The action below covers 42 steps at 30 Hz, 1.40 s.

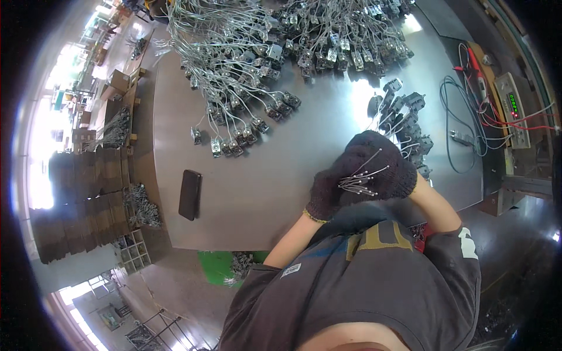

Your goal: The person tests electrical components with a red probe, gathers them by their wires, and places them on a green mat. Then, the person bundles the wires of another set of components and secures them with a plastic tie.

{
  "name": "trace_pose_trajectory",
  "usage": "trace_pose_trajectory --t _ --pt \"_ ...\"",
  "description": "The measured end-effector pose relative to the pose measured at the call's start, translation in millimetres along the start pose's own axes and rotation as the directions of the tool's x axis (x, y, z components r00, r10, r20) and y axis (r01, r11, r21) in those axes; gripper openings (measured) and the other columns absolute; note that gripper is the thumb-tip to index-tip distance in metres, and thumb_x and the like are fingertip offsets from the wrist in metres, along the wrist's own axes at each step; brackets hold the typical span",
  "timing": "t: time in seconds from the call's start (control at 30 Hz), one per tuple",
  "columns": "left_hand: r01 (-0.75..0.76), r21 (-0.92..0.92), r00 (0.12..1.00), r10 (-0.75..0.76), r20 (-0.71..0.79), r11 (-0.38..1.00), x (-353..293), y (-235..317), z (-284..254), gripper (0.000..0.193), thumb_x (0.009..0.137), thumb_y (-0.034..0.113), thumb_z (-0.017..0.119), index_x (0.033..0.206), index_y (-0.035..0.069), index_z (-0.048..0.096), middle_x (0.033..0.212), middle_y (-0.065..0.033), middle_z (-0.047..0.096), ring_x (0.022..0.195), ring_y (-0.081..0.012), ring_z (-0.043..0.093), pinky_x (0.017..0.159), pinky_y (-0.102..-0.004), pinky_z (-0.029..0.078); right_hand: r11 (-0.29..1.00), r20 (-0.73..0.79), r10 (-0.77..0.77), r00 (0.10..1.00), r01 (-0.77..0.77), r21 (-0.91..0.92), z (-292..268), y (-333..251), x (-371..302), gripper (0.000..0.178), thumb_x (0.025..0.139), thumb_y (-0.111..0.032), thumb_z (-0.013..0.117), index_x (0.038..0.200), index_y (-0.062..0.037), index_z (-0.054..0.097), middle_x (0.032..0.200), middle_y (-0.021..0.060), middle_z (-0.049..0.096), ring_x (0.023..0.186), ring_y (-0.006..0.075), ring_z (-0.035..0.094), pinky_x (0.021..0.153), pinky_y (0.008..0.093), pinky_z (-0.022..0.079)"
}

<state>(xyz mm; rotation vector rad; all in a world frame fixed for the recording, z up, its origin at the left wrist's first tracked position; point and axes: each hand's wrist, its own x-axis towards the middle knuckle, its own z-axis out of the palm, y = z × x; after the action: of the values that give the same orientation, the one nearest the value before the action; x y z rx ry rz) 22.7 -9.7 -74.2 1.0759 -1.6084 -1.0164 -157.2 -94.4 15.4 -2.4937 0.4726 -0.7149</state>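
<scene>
A bundle of thin pale wires [362, 186] pokes out between my two dark knitted gloves, its bare tips fanned toward my body. My left hand [325, 194] is closed around the bundle from the left side. From the right, my right hand [396, 169] wraps over it, fingers curled; the gloves overlap and hide most of the grip. Beyond the gloves, the wires lead to a cluster of small dark blocks [413, 126] lying on the metal table [263, 193].
Large heaps of wired metal-and-dark blocks [240, 76] cover the table's far side. A black phone-like slab [189, 195] lies at left. On the right are a meter with a green display [513, 110], a red probe [477, 73] and a coiled grey cable [448, 126].
</scene>
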Motion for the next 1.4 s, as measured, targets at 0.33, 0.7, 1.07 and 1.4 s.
trace_pose_trajectory --t 0.33,0.7,1.07,1.4 --pt "0.053 0.301 0.998 -0.038 -0.057 0.952 0.5 -12.2 12.4 0.014 0.086 0.013 0.071 0.099 0.009 0.073 0.093 -0.0164 0.074 0.088 -0.0353 0.073 0.074 -0.0429 0.059 0.461 -0.166 0.542 0.824 -0.126 0.878 21.4 -48.4 11.2 0.026 0.089 -0.012 0.076 0.110 -0.0018 0.064 0.110 0.0064 0.065 0.100 0.0136 0.062 0.090 0.0316 0.052" --pt "0.135 0.115 0.977 -0.151 0.152 0.984 -0.2 -1.5 4.2 0.042 0.085 0.011 0.074 0.124 0.004 0.060 0.111 -0.0146 0.066 0.101 -0.0319 0.067 0.091 -0.0431 0.054 0.953 -0.627 0.069 0.776 -0.237 -0.189 54.2 -16.8 -0.1 0.015 0.101 -0.012 0.059 0.108 0.0002 0.063 0.101 0.0148 0.066 0.090 0.0232 0.063 0.086 0.0351 0.052" --pt "-0.074 0.304 0.993 0.098 -0.064 0.950 6.4 53.6 -42.3 0.017 0.083 0.002 0.074 0.100 0.003 0.073 0.097 -0.0140 0.072 0.086 -0.0275 0.071 0.079 -0.0377 0.056 0.759 -0.301 0.433 0.849 -0.164 0.630 18.2 -31.9 20.6 0.029 0.101 -0.026 0.056 0.084 -0.0041 0.051 0.075 0.0071 0.046 0.063 0.0224 0.049 0.057 0.0348 0.040" --pt "-0.042 0.317 0.996 0.066 -0.068 0.947 4.6 64.0 -29.3 0.010 0.086 0.004 0.072 0.096 0.005 0.070 0.091 -0.0138 0.069 0.084 -0.0336 0.067 0.073 -0.0418 0.054 0.675 -0.367 0.507 0.780 -0.095 0.731 35.3 -24.4 20.7 0.050 0.108 -0.049 0.044 0.086 -0.0059 0.057 0.069 0.0001 0.049 0.058 0.0109 0.045 0.051 0.0260 0.036"
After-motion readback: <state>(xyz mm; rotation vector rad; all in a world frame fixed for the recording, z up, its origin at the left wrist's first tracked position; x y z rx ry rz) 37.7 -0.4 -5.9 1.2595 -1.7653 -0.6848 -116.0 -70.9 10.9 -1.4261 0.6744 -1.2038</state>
